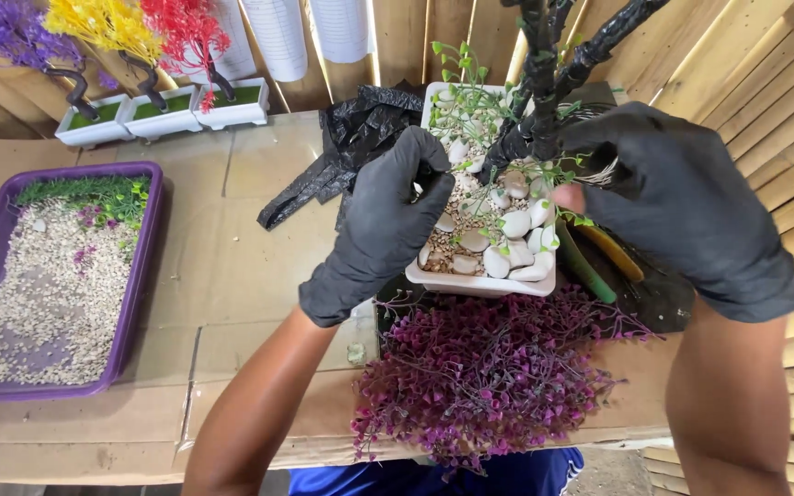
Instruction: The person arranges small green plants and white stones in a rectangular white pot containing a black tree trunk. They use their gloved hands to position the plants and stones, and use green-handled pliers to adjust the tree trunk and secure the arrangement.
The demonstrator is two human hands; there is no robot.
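A white square pot (470,280) stands on the bench, filled with gravel and white pebbles (515,225), with a black artificial tree trunk (544,83) rising from it. Thin green sprigs (470,106) spread over the pot. My left hand (388,216), in a black glove, reaches over the pot's left rim with fingertips pinched on a green sprig. In a torn black glove, my right hand (682,202) is at the base of the trunk, fingers closed on sprigs there. A pile of purple artificial foliage (489,372) lies just in front of the pot.
A purple tray (144,266) of gravel with bits of green and purple foliage sits at the left. Three small white-potted trees, purple, yellow and red (163,115), line the back. A black plastic bag (360,133) lies behind the pot. Green and yellow tool handles (599,262) lie at right.
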